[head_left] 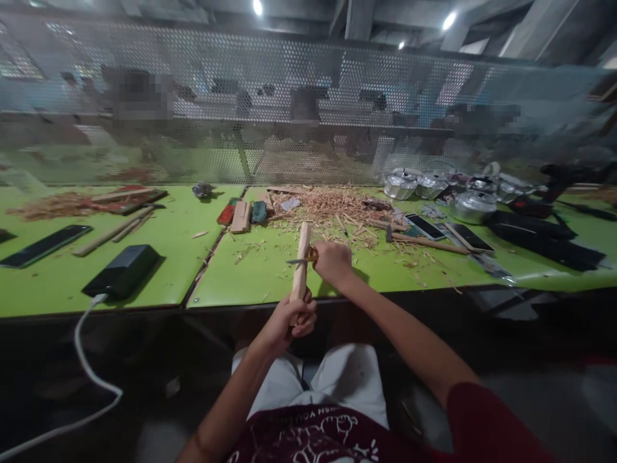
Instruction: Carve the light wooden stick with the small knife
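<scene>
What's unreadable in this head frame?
Head view only.
Tool in right hand: grip hidden by fingers, type unclear.
Wooden stick: lower end hidden in left hand.
Behind the mesh screen: blurred.
White cable: cut off at left edge.

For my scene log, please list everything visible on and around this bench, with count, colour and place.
wooden stick: one, pale, upright over table edge
knife: one, yellow handle, blade against stick
wood shavings: one pile, tan, table centre
phones: at least three, black, one left, two right
power bank: one, black, left
white cable: one, plugged into power bank
metal pots: several, silver, far right
table tops: two, green, side by side
mesh screen: one, grey, behind
left hand: grips stick's lower end
right hand: grips knife
</scene>
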Demonstrator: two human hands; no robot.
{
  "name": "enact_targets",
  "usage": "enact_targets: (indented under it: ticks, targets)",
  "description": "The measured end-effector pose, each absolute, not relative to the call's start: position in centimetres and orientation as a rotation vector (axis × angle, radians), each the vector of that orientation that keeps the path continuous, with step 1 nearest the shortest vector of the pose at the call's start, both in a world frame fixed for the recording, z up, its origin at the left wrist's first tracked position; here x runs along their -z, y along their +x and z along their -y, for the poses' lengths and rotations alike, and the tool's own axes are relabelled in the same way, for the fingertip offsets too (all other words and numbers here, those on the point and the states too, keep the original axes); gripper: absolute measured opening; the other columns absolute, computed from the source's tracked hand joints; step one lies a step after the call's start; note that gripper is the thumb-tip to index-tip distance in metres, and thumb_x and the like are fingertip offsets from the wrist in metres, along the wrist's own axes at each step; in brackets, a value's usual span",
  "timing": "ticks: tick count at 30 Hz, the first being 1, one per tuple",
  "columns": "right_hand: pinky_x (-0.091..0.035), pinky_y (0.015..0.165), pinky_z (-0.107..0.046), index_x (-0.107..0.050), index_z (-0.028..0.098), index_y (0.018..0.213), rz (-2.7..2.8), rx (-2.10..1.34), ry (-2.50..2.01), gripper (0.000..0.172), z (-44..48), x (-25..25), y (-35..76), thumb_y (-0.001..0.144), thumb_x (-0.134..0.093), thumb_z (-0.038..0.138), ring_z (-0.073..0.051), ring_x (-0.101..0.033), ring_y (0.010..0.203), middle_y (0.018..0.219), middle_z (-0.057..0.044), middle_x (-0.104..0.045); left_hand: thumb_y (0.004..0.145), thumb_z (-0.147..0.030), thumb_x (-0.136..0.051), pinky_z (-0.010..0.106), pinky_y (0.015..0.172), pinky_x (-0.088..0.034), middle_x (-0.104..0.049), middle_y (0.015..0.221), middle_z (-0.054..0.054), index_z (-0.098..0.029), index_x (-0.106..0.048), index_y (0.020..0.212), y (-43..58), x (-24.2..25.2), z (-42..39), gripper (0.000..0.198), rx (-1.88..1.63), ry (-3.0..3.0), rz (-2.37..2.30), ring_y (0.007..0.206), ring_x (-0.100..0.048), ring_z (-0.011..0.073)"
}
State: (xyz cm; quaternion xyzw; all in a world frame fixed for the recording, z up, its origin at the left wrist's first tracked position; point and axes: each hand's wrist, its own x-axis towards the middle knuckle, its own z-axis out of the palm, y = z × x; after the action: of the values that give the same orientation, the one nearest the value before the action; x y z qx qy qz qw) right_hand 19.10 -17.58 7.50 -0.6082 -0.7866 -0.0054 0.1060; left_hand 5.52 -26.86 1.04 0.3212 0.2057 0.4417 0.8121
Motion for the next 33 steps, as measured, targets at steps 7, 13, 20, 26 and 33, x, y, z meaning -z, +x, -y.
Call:
enact_targets:
  ticks: [7,13,20,26,33]
  targets:
    - [-0.044,0.075,-0.028,-0.077,0.015,0.11,2.306,0.099,-1.742,0.036,17.6,-5.9,18.6,0.104,-0.042,0.021,-0.024,-0.072,0.095,0.105,-0.014,-0.078,0.067,-0.019,-0.069,0.017,0.035,-0.016,-0.04,0.051,-0.012,-0.022,-0.042,0.073,5.2,-1.3,27.5,0.028,-0.999,0.753,-0.555,0.032,-0.024,0.0015]
    - [-0.046,0.073,-0.029,-0.079,0.015,0.105,2.222,0.208,-1.822,0.03,18.6,-6.2,18.9,0.095,-0.051,0.018,-0.026,-0.074,0.092,0.098,-0.015,-0.078,0.063,-0.025,-0.069,0.019,0.035,-0.018,-0.039,0.044,-0.012,-0.024,-0.037,0.068,6.8,-1.3,27.6,0.032,-1.124,0.838,-0.78,0.031,-0.028,0.0039]
    - [-0.049,0.074,-0.031,-0.082,0.018,0.104,2.204,0.189,-1.827,0.033,20.0,-5.9,19.2,0.096,-0.051,0.027,-0.028,-0.075,0.092,0.097,-0.016,-0.079,0.06,-0.028,-0.067,0.02,0.036,-0.016,-0.039,0.044,-0.012,-0.025,-0.035,0.07,7.4,-1.6,28.4,0.034,-1.13,0.851,-0.853,0.032,-0.028,0.0041]
    - [-0.048,0.077,-0.031,-0.082,0.014,0.109,2.177,0.156,-1.901,0.057,20.2,-6.0,20.0,0.11,-0.032,0.04,-0.028,-0.075,0.094,0.097,-0.02,-0.079,0.06,-0.027,-0.066,0.02,0.037,-0.016,-0.038,0.045,-0.013,-0.026,-0.033,0.073,7.7,-1.8,29.5,0.036,-1.09,0.855,-0.825,0.033,-0.027,0.0038]
    - [-0.043,0.078,-0.028,-0.081,0.008,0.113,2.136,0.178,-1.935,0.039,17.0,-7.6,20.8,0.106,-0.045,0.021,-0.025,-0.072,0.097,0.102,-0.023,-0.077,0.058,-0.023,-0.064,0.019,0.035,-0.015,-0.039,0.047,-0.013,-0.026,-0.034,0.075,8.0,-1.9,30.4,0.035,-1.044,0.803,-0.812,0.033,-0.026,0.0036]
